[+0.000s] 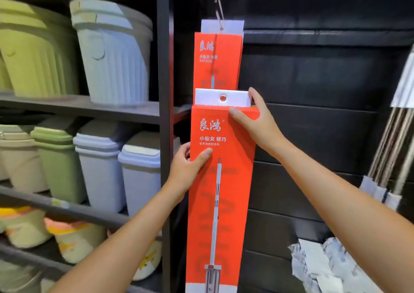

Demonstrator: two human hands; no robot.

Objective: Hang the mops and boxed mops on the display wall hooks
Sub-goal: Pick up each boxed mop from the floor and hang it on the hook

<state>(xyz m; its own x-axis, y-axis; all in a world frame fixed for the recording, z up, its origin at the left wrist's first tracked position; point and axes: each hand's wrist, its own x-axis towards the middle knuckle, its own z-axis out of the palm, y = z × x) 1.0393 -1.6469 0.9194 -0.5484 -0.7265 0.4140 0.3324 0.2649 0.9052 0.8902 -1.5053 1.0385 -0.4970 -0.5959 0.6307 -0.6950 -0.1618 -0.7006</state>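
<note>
While both hands clamp the upright red boxed mop point(235, 192), right hand point(257, 124) at its top corner, left hand point(188, 167) lower on its edge, its tab hole point(223, 98) sits straight below the wire hook point(219, 13), which carries a hung boxed mop point(218, 60).

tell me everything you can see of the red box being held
The held box is a long, narrow red cardboard carton, upright, with white lettering and a printed mop picture down its face. A white tab with a round hole sticks up from its top. The left hand grips its left edge, the right hand its top right corner. It partly covers a hung box behind.
</note>
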